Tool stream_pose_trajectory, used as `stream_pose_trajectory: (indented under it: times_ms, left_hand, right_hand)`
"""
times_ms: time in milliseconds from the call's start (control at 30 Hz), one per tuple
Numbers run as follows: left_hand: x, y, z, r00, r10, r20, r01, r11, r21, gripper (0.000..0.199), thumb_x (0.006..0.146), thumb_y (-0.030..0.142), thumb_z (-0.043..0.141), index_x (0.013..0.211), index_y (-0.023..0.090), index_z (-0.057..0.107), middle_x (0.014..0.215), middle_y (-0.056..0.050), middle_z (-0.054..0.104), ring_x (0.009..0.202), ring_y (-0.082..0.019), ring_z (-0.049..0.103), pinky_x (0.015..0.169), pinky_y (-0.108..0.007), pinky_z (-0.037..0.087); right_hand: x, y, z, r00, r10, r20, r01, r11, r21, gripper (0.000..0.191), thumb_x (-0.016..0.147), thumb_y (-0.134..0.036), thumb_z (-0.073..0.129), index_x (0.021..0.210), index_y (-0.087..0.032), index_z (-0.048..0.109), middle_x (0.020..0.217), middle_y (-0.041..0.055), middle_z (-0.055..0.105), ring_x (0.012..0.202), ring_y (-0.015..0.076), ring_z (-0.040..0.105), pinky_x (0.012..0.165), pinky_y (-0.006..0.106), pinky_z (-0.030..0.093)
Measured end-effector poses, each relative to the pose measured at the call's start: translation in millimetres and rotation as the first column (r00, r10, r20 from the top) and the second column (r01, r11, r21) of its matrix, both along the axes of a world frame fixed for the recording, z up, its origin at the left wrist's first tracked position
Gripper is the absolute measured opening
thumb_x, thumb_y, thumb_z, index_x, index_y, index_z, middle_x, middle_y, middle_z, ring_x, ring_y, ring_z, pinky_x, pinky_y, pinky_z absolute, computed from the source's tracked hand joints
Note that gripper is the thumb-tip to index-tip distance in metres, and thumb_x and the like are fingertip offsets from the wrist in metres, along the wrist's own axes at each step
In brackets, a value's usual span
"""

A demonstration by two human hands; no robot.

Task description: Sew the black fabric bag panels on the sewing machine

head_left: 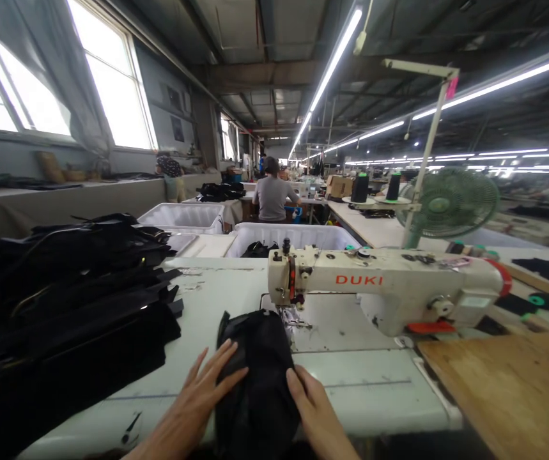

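A black fabric piece (pixel 259 383) lies on the pale green sewing table, its far end close to the needle area of the sewing machine (pixel 341 281). My left hand (pixel 202 386) rests on the fabric's left side with fingers spread. On the right edge, my right hand (pixel 310 399) pinches the cloth between thumb and fingers. The presser foot (pixel 297 319) stands just beyond the fabric's upper right corner. What lies under the fabric is hidden.
A tall stack of black fabric pieces (pixel 73 287) covers the table's left side. White bins (pixel 293 233) stand behind the table. A green fan (pixel 451 201), thread cones (pixel 360 188) and a wooden board (pixel 509 377) are at right. A person in grey (pixel 274 195) sits ahead.
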State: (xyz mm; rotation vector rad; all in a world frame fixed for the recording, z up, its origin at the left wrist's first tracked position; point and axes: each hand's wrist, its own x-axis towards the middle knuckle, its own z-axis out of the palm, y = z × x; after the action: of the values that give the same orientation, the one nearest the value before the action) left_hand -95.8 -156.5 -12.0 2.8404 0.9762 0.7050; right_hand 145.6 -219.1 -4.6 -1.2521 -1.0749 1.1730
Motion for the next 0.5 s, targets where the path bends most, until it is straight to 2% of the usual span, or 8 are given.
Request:
stream_pose_trajectory:
  times_ms: [33,100,167,200,267,367,433,500]
  left_hand:
    - [4,-1,3.9,0.998,0.041,0.041,-0.037,0.996,-0.087,0.050,0.089,0.009,0.039,0.132,0.029,0.056,0.149,-0.007,0.041,0.138,-0.029,0.036,0.113,-0.052,0.030]
    - [13,-8,15.5,0.989,0.078,0.124,-0.040,0.958,-0.284,0.044,0.090,0.012,0.044,0.129,0.029,0.057,0.141,-0.008,0.049,0.128,-0.026,0.049,0.107,-0.041,0.042]
    - [25,-17,27.3,0.977,0.074,0.200,0.019,0.904,-0.427,0.038,0.088,0.017,0.054,0.125,0.029,0.058,0.129,-0.006,0.057,0.112,-0.022,0.060,0.096,-0.032,0.050]
    - [31,-21,31.2,0.967,0.077,0.244,0.044,0.888,-0.458,0.037,0.085,0.016,0.058,0.120,0.028,0.061,0.122,-0.005,0.061,0.104,-0.020,0.063,0.091,-0.029,0.052]
    - [42,-25,33.2,0.936,0.115,0.331,0.062,0.876,-0.479,0.035,0.080,0.010,0.059,0.110,0.026,0.064,0.108,-0.003,0.066,0.092,-0.019,0.064,0.083,-0.027,0.053]
    - [53,-24,26.4,0.857,0.244,0.453,0.043,0.844,-0.535,0.021,0.075,0.011,0.060,0.091,0.023,0.065,0.085,-0.001,0.067,0.078,-0.018,0.064,0.073,-0.026,0.052]
    - [56,-20,22.7,0.783,0.336,0.524,0.072,0.787,-0.613,0.006,0.076,0.019,0.064,0.081,0.021,0.061,0.076,0.000,0.064,0.071,-0.017,0.062,0.066,-0.025,0.051]
    - [58,-17,23.4,0.722,0.390,0.572,0.150,0.718,-0.679,0.015,0.077,0.031,0.067,0.076,0.019,0.057,0.071,0.001,0.059,0.066,-0.016,0.060,0.060,-0.023,0.048]
  right_hand:
    - [-5,-2,-1.6,0.999,-0.044,-0.018,0.044,0.999,-0.030,0.066,0.080,-0.075,0.051,0.111,-0.019,0.067,0.118,0.0115,0.066,0.115,0.0289,0.057,0.100,0.044,0.043]
    - [-14,-5,-2.7,0.976,-0.047,-0.212,0.024,0.993,-0.113,0.070,0.084,-0.076,0.044,0.115,-0.017,0.065,0.117,0.0132,0.065,0.113,0.0287,0.059,0.097,0.045,0.046]
    - [-20,-6,-0.3,0.913,0.035,-0.406,-0.072,0.995,-0.075,0.070,0.088,-0.074,0.036,0.115,-0.016,0.064,0.105,0.0132,0.068,0.101,0.0273,0.064,0.090,0.043,0.049]
    - [-22,-6,1.4,0.901,0.081,-0.425,-0.094,0.996,-0.010,0.066,0.090,-0.071,0.036,0.113,-0.016,0.063,0.100,0.0120,0.069,0.095,0.0259,0.066,0.088,0.041,0.050]
    - [-22,-5,4.2,0.946,0.126,-0.300,-0.094,0.989,0.118,0.051,0.091,-0.063,0.044,0.110,-0.019,0.061,0.093,0.0080,0.068,0.088,0.0226,0.065,0.085,0.036,0.050]
    - [-16,-1,5.4,0.995,0.100,-0.003,-0.095,0.956,0.277,0.029,0.091,-0.049,0.053,0.102,-0.021,0.055,0.093,0.0044,0.061,0.085,0.0188,0.061,0.080,0.030,0.050]
    - [-12,1,6.8,0.995,0.065,0.077,-0.089,0.929,0.359,0.022,0.090,-0.043,0.055,0.092,-0.021,0.053,0.096,0.0049,0.055,0.087,0.0185,0.058,0.077,0.028,0.050]
    - [-10,2,11.1,0.991,0.040,0.130,-0.093,0.898,0.430,0.015,0.085,-0.035,0.060,0.084,-0.021,0.053,0.096,0.0045,0.054,0.090,0.0191,0.057,0.080,0.029,0.048]
